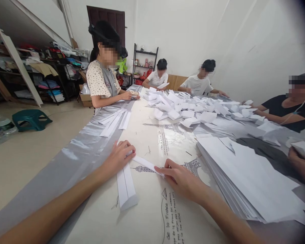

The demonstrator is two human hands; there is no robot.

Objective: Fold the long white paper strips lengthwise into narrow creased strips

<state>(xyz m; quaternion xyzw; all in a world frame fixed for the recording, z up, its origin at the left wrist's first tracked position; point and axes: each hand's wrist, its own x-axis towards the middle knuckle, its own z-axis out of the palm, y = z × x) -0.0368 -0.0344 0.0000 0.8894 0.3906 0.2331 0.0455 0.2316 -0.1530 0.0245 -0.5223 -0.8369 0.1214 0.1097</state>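
My left hand [122, 155] presses down with bent fingers on a white folded paper strip [126, 189], which lies lengthwise on the table and has a crease along its middle. From those fingers a narrow paper flap [144, 163] runs to the right. Its far end is pinched between the thumb and fingers of my right hand [180, 176]. Whether flap and strip are one sheet, I cannot tell, as my left fingers cover where they meet. Beside my right forearm rises a thick stack of white paper sheets [246, 179].
Several folded strips [114, 122] lie ahead on the left. A big heap of folded white paper pieces [183, 106] covers the far table. One co-worker [104, 78] stands at the left edge; others sit at the back and right. A green stool [32, 119] stands on the floor.
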